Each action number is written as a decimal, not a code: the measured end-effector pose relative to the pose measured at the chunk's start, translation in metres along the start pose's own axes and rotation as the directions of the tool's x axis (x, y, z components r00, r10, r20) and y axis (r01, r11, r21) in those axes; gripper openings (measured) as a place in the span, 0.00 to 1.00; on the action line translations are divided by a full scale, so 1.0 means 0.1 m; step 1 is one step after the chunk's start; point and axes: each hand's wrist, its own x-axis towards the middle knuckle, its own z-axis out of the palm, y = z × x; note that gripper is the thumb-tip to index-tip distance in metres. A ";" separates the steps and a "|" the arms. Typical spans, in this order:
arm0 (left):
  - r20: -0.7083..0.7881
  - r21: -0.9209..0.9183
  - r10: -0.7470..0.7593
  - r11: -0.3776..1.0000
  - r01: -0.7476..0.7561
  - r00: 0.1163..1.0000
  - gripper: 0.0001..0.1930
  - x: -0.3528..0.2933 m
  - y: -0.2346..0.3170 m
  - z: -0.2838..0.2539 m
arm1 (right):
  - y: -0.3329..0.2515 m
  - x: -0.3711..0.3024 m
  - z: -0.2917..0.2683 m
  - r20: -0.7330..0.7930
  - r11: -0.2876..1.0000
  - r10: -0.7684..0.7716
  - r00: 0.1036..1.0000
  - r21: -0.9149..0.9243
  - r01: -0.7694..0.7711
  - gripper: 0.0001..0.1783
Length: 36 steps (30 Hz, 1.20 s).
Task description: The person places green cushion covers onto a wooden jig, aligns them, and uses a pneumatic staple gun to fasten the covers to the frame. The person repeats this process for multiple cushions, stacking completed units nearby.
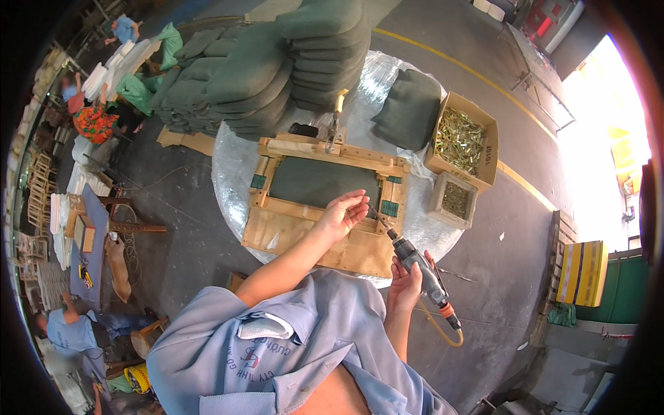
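Note:
My right hand [404, 280] is wrapped round a pneumatic screwdriver [422, 270] with an orange collar and a yellow hose, its long bit slanting up to the left. Close to the bit's tip, my left hand [344, 217] has its fingers pinched together; anything between them is too small to make out. Beneath the left hand, a dark grey-green padded panel [315, 181] lies inside a wooden frame jig [290, 207]. A toggle clamp [336, 124] with a yellow handle stands at the jig's far side.
The jig rests on a round plastic-wrapped table [235, 187]. Tall stacks of cushions [256, 76] stand at the far left, and a single cushion [409, 111] lies far right. A cardboard box [489, 155] of metal pieces and a wooden box [454, 199] of small hardware sit right.

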 end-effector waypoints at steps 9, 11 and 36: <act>0.195 0.196 -0.020 0.981 -0.019 0.981 0.09 -0.04 0.20 -0.24 | -0.01 -0.07 0.06 0.015 1.000 -0.015 1.000 -0.007 0.016 0.34; 0.218 0.239 -0.022 0.971 -0.032 0.976 0.09 -0.07 0.21 -0.24 | -0.02 -0.07 0.07 0.017 1.000 -0.022 1.000 -0.009 0.022 0.33; 0.265 0.543 -0.114 0.838 -0.051 0.958 0.11 0.00 0.22 -0.26 | -0.14 0.21 0.10 0.062 0.997 -0.054 0.997 -0.046 0.057 0.55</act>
